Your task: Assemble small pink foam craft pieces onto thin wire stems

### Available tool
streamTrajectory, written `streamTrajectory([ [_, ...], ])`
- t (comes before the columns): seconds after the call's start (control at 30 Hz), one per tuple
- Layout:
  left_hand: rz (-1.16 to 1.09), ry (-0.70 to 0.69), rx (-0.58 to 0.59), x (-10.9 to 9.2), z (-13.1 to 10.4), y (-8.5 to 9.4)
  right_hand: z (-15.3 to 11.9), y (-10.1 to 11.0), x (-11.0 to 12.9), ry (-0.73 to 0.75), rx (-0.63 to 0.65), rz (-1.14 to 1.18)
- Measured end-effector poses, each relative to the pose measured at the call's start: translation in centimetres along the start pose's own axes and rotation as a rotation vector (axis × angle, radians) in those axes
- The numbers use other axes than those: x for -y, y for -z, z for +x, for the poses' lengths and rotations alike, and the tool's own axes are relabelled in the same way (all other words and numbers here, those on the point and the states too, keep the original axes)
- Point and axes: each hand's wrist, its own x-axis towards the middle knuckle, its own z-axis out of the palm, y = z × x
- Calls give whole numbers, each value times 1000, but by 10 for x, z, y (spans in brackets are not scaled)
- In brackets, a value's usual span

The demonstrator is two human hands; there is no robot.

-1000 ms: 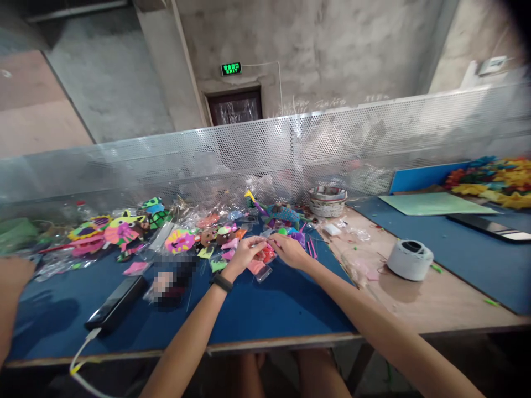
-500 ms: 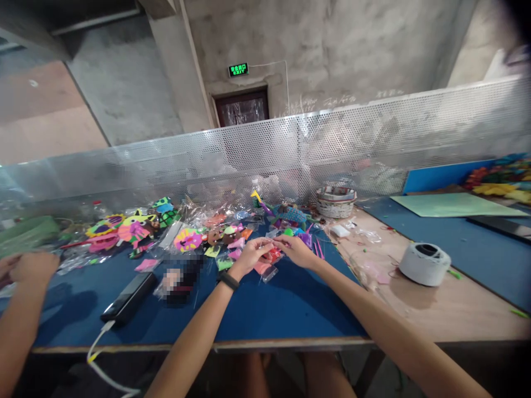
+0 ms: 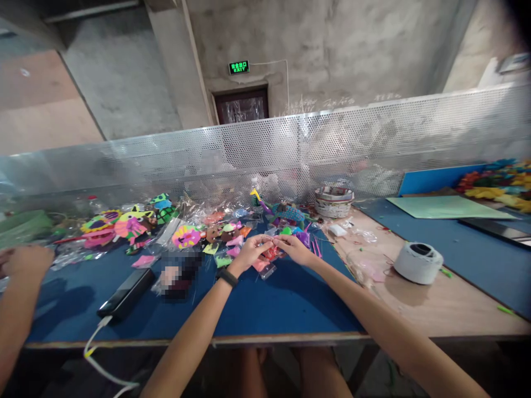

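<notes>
My left hand (image 3: 251,253), with a dark band (image 3: 228,277) on its wrist, meets my right hand (image 3: 295,249) over the middle of the blue work surface. Thumbs and fingers of both are closed in a pinch, tip to tip. Whatever they pinch is too small to make out. Just under the fingertips lie red pieces (image 3: 271,254) and a small clear packet (image 3: 267,271). Close to my left hand are green clay-like packets (image 3: 224,258) and pink ones (image 3: 234,245). Purple strips (image 3: 317,247) lie beyond my right hand.
Colourful foam animal figures (image 3: 133,224) and clear plastic wrap crowd the back left. A power bank (image 3: 126,293) with a white cable lies at front left, near another person's hand (image 3: 29,261). To the right stand a woven basket (image 3: 334,202) and a white tape roll (image 3: 418,263).
The view has shifted slightly, so the tape roll and green sheet appear a little further left. My hands stay together in nearly the same pinch.
</notes>
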Motion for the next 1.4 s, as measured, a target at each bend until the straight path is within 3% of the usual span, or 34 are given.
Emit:
streamTrajectory([
  [0.17,19,1,20,0,-1,0,1,0,0,-9,-12,88],
  [0.5,45,-40,17,-2,0,1,-2,-4,2,-111,-18,34],
  [0.73,52,-10,30,-1,0,-2,3,-5,-1,-84,-157,82],
  [0.93,60,-27,-2,-2,0,-2,6,-4,-8,-87,-118,105],
  [1.23,42,20,-5,4,2,-4,11,1,-24,154,-337,-268],
  [1.4,51,-4,-2,5,2,-2,12,-2,-22,75,-303,-122],
])
